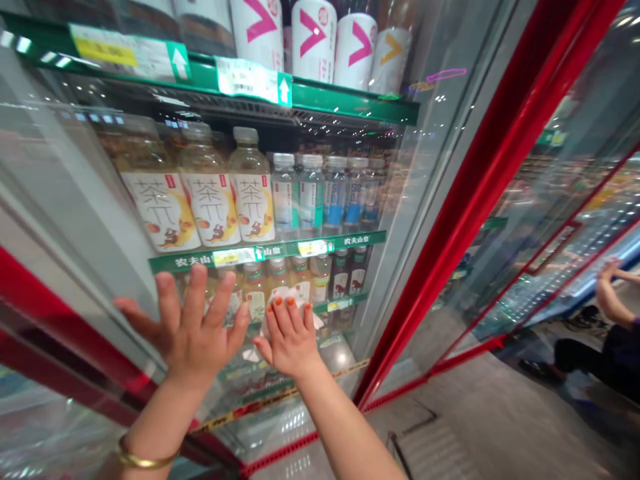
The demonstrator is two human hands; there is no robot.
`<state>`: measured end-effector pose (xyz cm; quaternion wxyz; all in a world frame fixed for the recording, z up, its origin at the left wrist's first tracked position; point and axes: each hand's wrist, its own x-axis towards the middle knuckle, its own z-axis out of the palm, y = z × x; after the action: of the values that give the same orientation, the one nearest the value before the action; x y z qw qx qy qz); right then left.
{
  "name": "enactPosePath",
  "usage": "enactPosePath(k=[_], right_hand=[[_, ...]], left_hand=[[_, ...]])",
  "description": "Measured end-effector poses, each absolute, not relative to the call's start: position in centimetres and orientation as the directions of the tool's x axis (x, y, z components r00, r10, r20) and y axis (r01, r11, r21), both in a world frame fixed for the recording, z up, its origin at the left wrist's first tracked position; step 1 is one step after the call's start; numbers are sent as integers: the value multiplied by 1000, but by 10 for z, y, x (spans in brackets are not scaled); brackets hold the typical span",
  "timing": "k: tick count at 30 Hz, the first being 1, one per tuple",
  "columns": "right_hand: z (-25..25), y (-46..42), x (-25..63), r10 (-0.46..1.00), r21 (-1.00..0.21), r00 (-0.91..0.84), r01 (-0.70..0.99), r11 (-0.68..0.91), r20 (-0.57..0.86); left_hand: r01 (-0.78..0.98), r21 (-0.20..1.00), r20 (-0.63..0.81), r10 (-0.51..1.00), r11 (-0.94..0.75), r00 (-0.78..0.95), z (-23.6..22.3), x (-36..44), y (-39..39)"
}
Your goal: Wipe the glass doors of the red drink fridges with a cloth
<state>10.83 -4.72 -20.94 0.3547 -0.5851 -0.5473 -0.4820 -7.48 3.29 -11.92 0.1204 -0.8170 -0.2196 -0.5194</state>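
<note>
My left hand (193, 333), with a gold bangle (147, 457) on the wrist, is spread wide in front of the glass door (325, 363) of a drinks cooler. Nothing is in it; whether the palm touches the glass I cannot tell. To its right, my right hand (293, 333), with orange painted nails, lies over a crumpled white tissue (319, 323) and presses it to the glass. Most of the tissue is hidden under the palm and fingers.
Behind the glass stand bottled drinks, among them tea bottles (253, 193) on green-edged shelves (350, 100). Red door frames (465, 180) run on both sides. At the far right a person (620, 340) crouches by another cooler, an arm raised to it. Grey floor (480, 413) lies below.
</note>
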Motion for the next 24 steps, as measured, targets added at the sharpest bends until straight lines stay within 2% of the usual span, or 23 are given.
enactPosePath(k=[1,2,4,6,7,8,9,10,13,14,15,16,19,20,21,22,24], right_hand=[[-221,-54,109,296,149,-93,974,-173,951],[-228,-61,118,264,120,-59,968,-220,963],[-221,-73,151,135,-91,140,944,-317,981],[-185,-76,182,-13,-320,336,885,-338,942],[-162,-73,190,-60,-393,396,860,-326,916],[-139,-68,190,-72,-414,414,856,-309,908],[-121,-63,184,-44,-376,380,879,-292,924],[-108,-58,173,12,-283,298,918,-277,954],[-108,-54,147,229,139,-94,972,-188,969],[-115,-58,148,267,221,-170,960,-173,949],[-121,-64,154,280,233,-176,955,-185,944],[-123,-71,166,267,177,-114,959,-221,957],[-96,-84,205,96,-195,235,929,-315,967],[-81,-83,211,44,-273,301,910,-313,953],[-65,-79,211,20,-295,316,905,-307,949],[-54,-73,205,33,-260,282,917,-304,959],[-47,-62,183,155,-44,93,955,-294,983]], left_hand=[[545,-34,923,183,-838,340,-115,-73,29],[599,-100,939,124,-794,321,-111,-71,25],[658,-188,952,29,-729,304,-105,-68,19],[660,-201,958,-4,-724,288,-102,-64,17],[660,-196,961,-10,-725,275,-100,-63,17],[659,-193,964,-15,-727,266,-100,-62,17],[655,-193,966,-22,-730,259,-99,-62,18],[651,-192,967,-28,-734,253,-99,-61,18],[640,-183,968,-24,-746,249,-99,-62,19],[637,-177,968,-16,-751,250,-100,-63,19],[632,-171,968,-8,-756,252,-100,-63,20],[628,-166,968,-2,-760,253,-101,-63,20],[620,-165,968,-4,-767,252,-102,-63,20],[622,-168,968,-9,-765,251,-102,-63,20],[624,-173,968,-15,-762,250,-102,-63,20],[626,-178,967,-16,-759,255,-102,-63,20],[639,-178,964,-4,-748,264,-102,-62,20]])
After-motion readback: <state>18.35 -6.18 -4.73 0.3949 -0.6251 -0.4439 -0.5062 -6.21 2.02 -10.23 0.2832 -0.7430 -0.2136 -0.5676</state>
